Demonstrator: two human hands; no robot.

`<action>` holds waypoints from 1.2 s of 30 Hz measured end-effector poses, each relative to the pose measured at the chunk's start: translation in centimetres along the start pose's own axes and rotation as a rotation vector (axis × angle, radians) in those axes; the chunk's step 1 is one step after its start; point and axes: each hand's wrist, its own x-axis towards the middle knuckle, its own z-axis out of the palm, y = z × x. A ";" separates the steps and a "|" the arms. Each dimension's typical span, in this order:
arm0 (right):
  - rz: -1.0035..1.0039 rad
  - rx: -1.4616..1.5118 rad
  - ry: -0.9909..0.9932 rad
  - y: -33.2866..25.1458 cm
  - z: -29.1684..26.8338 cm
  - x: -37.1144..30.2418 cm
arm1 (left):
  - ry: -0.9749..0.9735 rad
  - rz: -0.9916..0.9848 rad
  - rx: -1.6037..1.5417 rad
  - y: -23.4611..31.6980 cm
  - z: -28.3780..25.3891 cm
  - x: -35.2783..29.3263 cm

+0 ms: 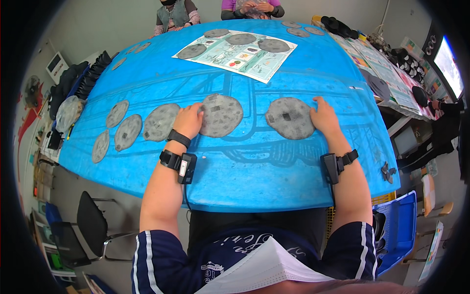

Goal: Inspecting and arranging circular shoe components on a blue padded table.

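Flat grey mottled discs with ragged edges lie on the blue covered table. My left hand (190,120) rests between two of them, with its fingers bent and a gap beside the thumb. Its fingertips meet the left edge of a large round disc (223,115), and its back partly hides another disc (161,122). At the right edge of a disc with a dark square patch (290,118), my right hand (325,116) touches the rim, fingers apart and forefinger stretched forward. Neither hand lifts anything.
Smaller grey discs (128,132) lie to the left. Farther off, a printed sheet (264,66) bears several more. Two people stand at the far edge. A blue crate (404,230) stands at the lower right, a black chair (92,223) at the lower left.
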 end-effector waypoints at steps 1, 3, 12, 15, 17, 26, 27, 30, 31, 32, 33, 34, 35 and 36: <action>0.001 -0.003 -0.008 0.0 0.0 0.1 | 0.003 0.002 -0.007 -0.1 0.1 0.0; 0.030 0.027 -0.031 0.1 0.0 0.2 | 0.031 -0.021 -0.013 -0.4 0.3 0.1; 0.036 0.134 -0.044 -0.1 -0.1 0.2 | 0.115 -0.072 -0.388 -1.1 0.7 0.6; 0.032 0.153 -0.046 -0.2 -0.2 0.2 | 0.113 -0.111 -0.472 -1.0 0.6 0.7; 0.036 0.176 -0.040 -0.2 -0.2 0.1 | 0.111 -0.135 -0.512 -1.1 0.5 0.7; -0.005 0.104 -0.049 -0.3 -0.4 0.1 | 0.137 -0.149 -0.576 -1.9 0.8 1.0; -0.001 0.101 -0.057 -0.3 -0.4 0.1 | 0.140 -0.149 -0.575 -1.9 0.9 1.0; -0.008 0.101 -0.051 -0.2 -0.3 0.1 | 0.147 -0.138 -0.544 -2.0 0.8 1.1; -0.010 0.094 -0.048 -0.2 -0.3 0.1 | 0.151 -0.136 -0.529 -2.0 0.8 1.0; -0.003 0.092 -0.045 -0.2 -0.3 0.1 | 0.150 -0.136 -0.526 -2.0 0.8 1.0; -0.005 0.091 -0.051 -0.2 -0.3 0.1 | 0.150 -0.138 -0.522 -2.0 0.8 1.0; 0.001 0.095 -0.056 -0.3 -0.4 0.0 | 0.149 -0.139 -0.519 -2.0 0.8 1.0; 0.008 0.105 -0.057 -0.3 -0.4 0.0 | 0.155 -0.130 -0.518 -2.0 0.8 1.0; 0.007 0.097 -0.062 -0.3 -0.4 0.0 | 0.161 -0.120 -0.517 -2.0 0.8 1.0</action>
